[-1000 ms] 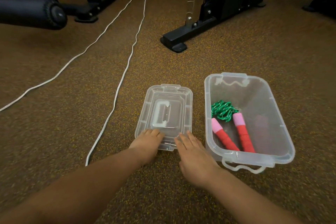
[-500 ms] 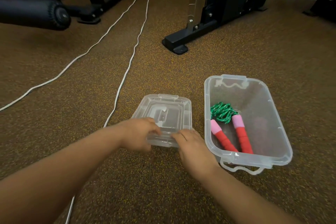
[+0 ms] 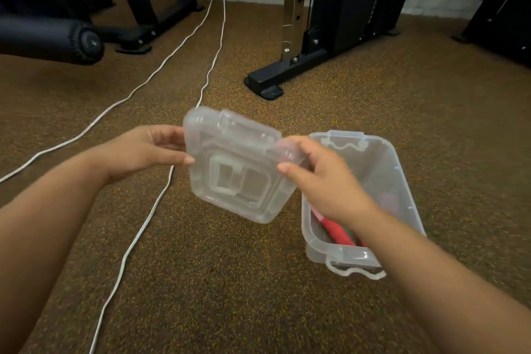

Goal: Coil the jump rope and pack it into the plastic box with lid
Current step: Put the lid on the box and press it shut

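The lid [image 3: 235,167], which lay flat on the floor a second ago with both hands reaching for its near edge, is now up in the air, tipped steeply so its handle recess faces the camera. The left hand [image 3: 143,152] pinches the lid's left edge, thumb in front and fingers curled behind the clear plastic. The right hand [image 3: 319,181] does the same on the right edge, thumb across the front and fingertips showing faintly through the rim. Both hands are closed on the lid, not on anything else.

Just to the right of the lid, and partly behind the right forearm, the plastic box [image 3: 402,187] sits open on the speckled brown floor [image 3: 431,123]. The jump rope is inside it: one red handle [image 3: 336,231] shows at the near end, while the rest of the rope is hidden by the hand and arm, so how tidy the coil lies cannot be told from here.

With the rope packed and the lid lifted, the step in hand looks like the closing one. The lid still has to be turned level, carried right over the box and pressed down until its clasps catch; nothing should poke above the rim or it will not seat.

Further out, two white cables [image 3: 161,190] run across the floor towards the wall, and black gym machine frames [image 3: 287,75] stand beyond.
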